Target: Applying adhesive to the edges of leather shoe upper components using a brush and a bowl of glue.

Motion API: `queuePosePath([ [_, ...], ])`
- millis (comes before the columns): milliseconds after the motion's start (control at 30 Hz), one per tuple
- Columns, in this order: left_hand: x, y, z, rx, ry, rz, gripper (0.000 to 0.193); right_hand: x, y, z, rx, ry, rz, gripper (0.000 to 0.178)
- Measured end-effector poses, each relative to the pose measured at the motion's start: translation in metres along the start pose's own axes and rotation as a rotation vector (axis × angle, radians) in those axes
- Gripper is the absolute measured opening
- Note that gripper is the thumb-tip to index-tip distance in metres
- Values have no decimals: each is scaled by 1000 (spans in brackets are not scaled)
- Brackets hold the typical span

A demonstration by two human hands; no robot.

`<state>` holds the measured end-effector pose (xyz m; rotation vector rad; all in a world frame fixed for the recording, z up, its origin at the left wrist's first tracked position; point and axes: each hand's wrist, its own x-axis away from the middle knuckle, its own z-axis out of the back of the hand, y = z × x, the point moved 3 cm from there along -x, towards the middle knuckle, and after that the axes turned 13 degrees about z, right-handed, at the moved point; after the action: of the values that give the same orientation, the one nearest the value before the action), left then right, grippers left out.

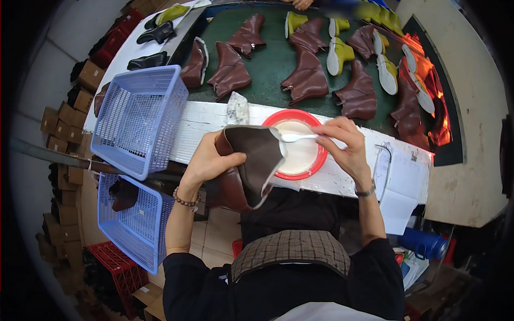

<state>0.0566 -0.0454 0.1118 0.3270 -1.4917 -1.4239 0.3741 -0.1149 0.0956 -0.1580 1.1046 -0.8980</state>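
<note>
My left hand [206, 163] grips a brown leather boot upper [233, 187], thumb pressed on its dark inner lining. Its pale lower rim faces right, over the edge of a red bowl [318, 170] of creamy white liquid [293, 160]. In my right hand [345, 140], pinched between thumb and fingers, is a white-headed brush [297, 137]; part of it is hidden by the fingers. The brush tip meets or nearly meets the upper's rim, above the bowl. A white-smeared cloth or pad [237, 109] lies just behind the upper.
Behind the white ledge, a green conveyor belt [267, 80] carries several brown boots and yellow-green shoes [339, 55] toward a glowing orange heater opening [428, 72]. Blue baskets [140, 120] stand at left. Papers [395, 184] and a blue bottle [424, 243] are at right. Another person's hand [303, 4] shows far off.
</note>
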Motion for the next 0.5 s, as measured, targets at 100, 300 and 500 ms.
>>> queuePosePath([
  [100, 4, 6, -6, 61, -62, -9, 36, -14, -4, -6, 111, -118, 118, 20],
  [300, 7, 8, -2, 274, 232, -211, 46, -3, -8, -15, 123, -51, 68, 23],
  [500, -1, 12, 8, 301, 323, -319, 57, 8, -22, -35, -54, -78, -26, 21],
])
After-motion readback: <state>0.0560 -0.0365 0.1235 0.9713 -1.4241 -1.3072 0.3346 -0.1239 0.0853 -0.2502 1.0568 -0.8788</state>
